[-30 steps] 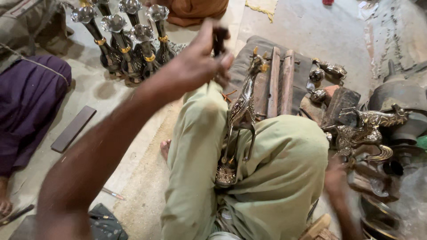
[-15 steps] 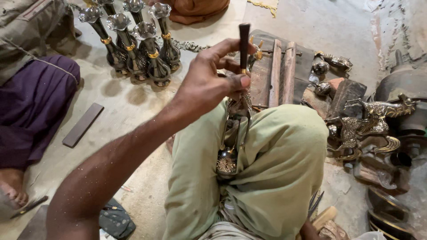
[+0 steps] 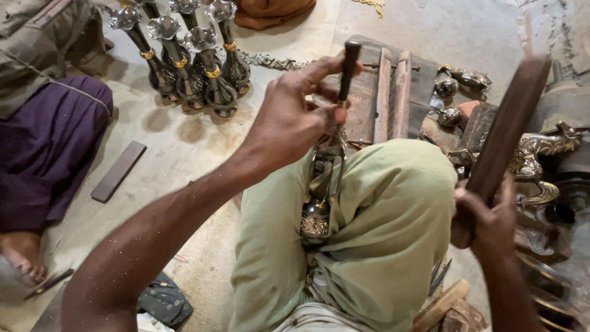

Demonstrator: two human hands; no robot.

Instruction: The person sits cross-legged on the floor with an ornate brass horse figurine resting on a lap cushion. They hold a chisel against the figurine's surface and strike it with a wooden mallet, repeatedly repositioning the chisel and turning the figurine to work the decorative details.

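Upright, the chisel [image 3: 347, 67] is pinched in the left hand [image 3: 295, 120] (right hand [image 3: 485, 215] grips a blurred, tilted wooden stick [image 3: 507, 129]).

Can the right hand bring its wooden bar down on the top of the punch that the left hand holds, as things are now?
Probably yes. The right hand grips the wooden bar, raised beside the knee. The left hand holds the punch upright, its top bare above the fingers, and nothing lies between.

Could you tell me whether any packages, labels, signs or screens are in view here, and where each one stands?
None show: no package, label, sign or screen. There are only metalwork pieces, such as the vases on the floor, and tools in the left hand and right hand.
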